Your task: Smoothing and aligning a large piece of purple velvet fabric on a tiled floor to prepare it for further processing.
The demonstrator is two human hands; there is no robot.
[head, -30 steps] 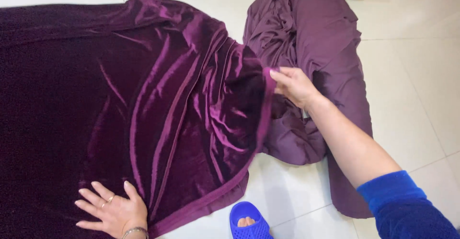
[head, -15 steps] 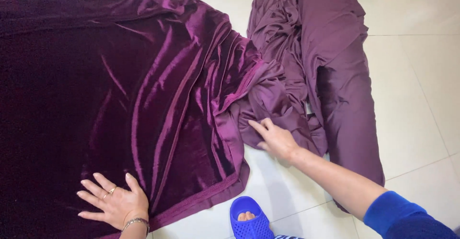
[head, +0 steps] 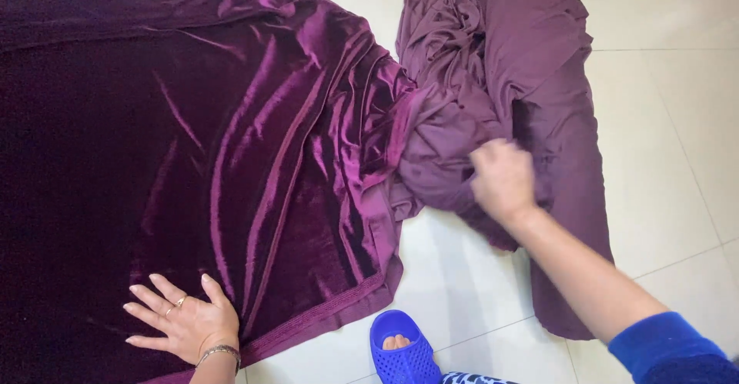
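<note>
Item, floor-level: dark purple velvet cloth [head: 192,161] spread on pale tiles [head: 662,161], left hand [head: 185,322] flat and open pinning its near hem, right hand [head: 504,180] closed on bunched mauve fabric [head: 500,68]; risk: a tug may ruck the velvet.

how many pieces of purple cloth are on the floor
2. A shiny dark velvet cloth lies spread on the left under the flat left hand. A duller mauve cloth lies bunched on the right, where the right hand is. They overlap, so they may be joined.
</note>
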